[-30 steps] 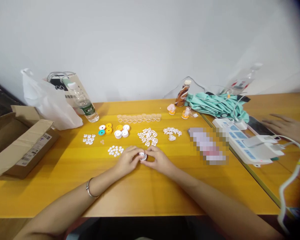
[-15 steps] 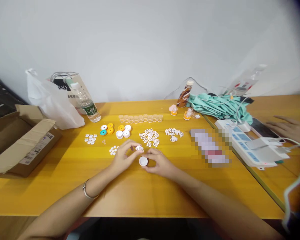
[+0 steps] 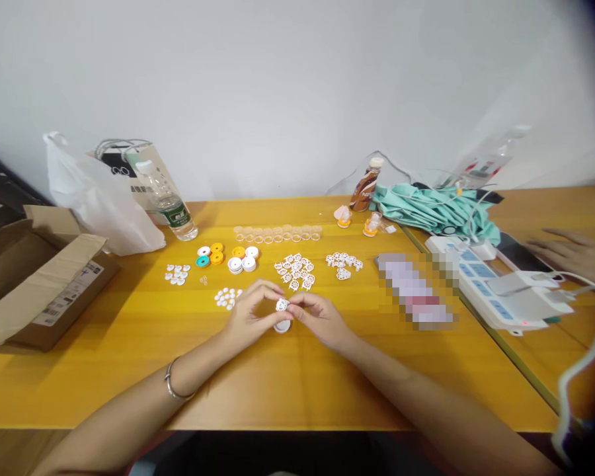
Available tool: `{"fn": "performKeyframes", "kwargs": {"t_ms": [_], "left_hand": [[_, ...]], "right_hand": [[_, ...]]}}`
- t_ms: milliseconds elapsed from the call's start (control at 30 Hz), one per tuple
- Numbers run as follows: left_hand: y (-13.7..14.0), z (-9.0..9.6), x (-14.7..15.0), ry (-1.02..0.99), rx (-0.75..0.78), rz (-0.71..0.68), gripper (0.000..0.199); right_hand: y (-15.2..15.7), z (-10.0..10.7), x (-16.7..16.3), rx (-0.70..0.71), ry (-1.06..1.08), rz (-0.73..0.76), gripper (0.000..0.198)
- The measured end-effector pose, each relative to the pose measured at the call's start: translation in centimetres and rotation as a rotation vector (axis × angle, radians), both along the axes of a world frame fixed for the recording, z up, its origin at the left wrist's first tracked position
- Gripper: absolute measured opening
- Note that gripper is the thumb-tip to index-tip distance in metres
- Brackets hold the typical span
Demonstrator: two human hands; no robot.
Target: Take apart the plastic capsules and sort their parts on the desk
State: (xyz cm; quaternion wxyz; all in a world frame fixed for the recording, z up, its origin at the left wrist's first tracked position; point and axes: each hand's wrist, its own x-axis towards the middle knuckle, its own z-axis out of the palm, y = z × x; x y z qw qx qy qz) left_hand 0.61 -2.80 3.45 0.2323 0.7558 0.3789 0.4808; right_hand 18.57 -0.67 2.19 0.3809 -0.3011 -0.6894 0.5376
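My left hand (image 3: 248,312) pinches a small white openwork plastic part (image 3: 281,305) between thumb and fingers. From the other side, the thumb and forefinger of my right hand (image 3: 322,321) close on the same part at its right edge. Just beneath them a round white plastic cup (image 3: 282,326) rests on the table, partly covered by the fingers. Small white discs (image 3: 227,299) lie left of my left hand. Beyond my hands is a heap of flat white openwork pieces (image 3: 295,271), with more white pieces (image 3: 344,262) to its right.
Clear rings (image 3: 277,234) stand in rows farther back. Coloured round caps (image 3: 217,254), white caps (image 3: 248,264) and small white knobs (image 3: 177,274) sit left. A cardboard box (image 3: 74,291) and water bottle (image 3: 176,215) flank them. Right are a power strip (image 3: 480,291) and another person's hand (image 3: 575,254).
My right hand has let go of the white cup and risen to the white part. My left hand has shifted slightly right and down, turning the part.
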Motion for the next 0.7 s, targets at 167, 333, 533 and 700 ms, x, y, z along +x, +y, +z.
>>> {"fn": "performKeyframes", "kwargs": {"t_ms": [167,333,533,700], "left_hand": [[-0.4,0.2,0.3,0.011,-0.006,-0.069,0.029],[-0.5,0.5,0.4,-0.036,0.011,-0.049,0.028],[-0.2,-0.1,-0.1,0.197,0.237,0.020,0.035],[0.0,-0.7,-0.5,0.378,0.411,0.029,0.044]], "right_hand": [[-0.6,0.5,-0.2,-0.198,0.132,0.138,0.028],[-0.7,0.9,-0.2,-0.235,0.121,0.063,0.028],[-0.4,1.3,-0.2,-0.172,0.165,-0.092,0.019],[-0.7,1.5,-0.3,-0.128,0.084,-0.134,0.016]]}}
